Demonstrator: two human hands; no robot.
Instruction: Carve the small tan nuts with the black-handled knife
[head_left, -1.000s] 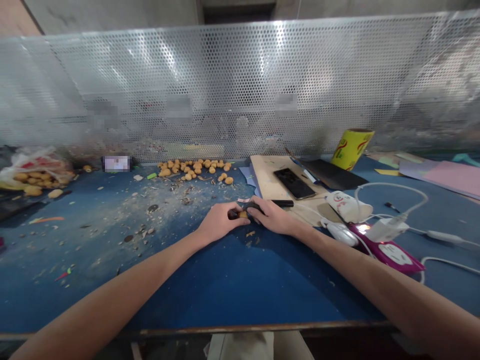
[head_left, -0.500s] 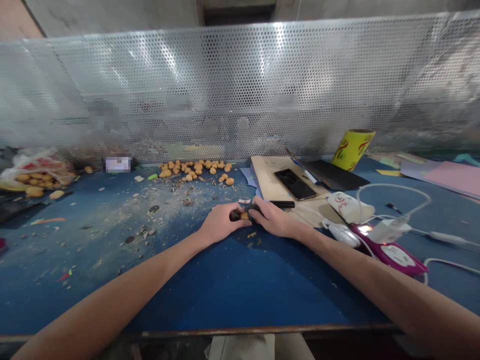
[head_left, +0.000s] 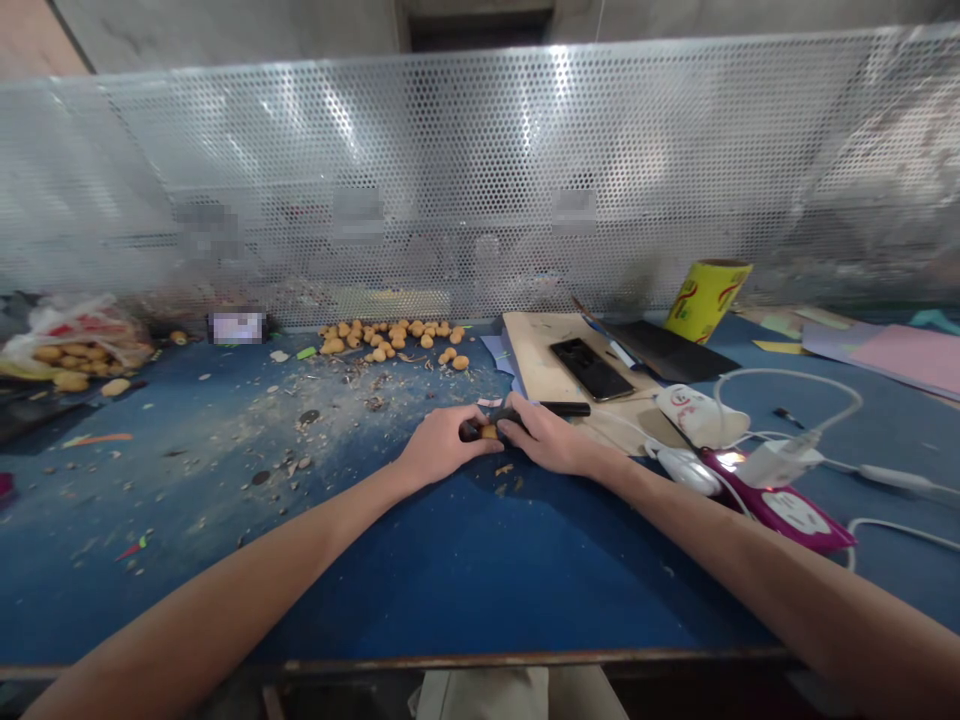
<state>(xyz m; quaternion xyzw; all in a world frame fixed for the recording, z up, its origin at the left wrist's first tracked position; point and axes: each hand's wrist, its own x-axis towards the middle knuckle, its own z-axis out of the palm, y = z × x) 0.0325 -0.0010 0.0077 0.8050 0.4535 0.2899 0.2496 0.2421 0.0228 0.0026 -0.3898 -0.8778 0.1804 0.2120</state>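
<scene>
My left hand (head_left: 441, 443) and my right hand (head_left: 546, 438) meet over the blue table, both with curled fingers. Between their fingertips shows a small round yellow-brown piece (head_left: 488, 432), like the loose ones at the back; its exact kind is unclear. Dark material lies around it at the fingers of both hands. A black handle (head_left: 566, 409) sticks out to the right behind my right hand, which appears closed on this black-handled tool; its working end is hidden. Small brown scraps (head_left: 505, 469) lie just below the hands.
Several yellow-brown round pieces (head_left: 397, 335) lie at the back, more in a plastic bag (head_left: 94, 335) at left. Debris covers the left table. To the right are a phone (head_left: 591, 368) on cardboard (head_left: 529, 350), a yellow roll (head_left: 707, 300), and a purple power strip (head_left: 817, 530) with white cables.
</scene>
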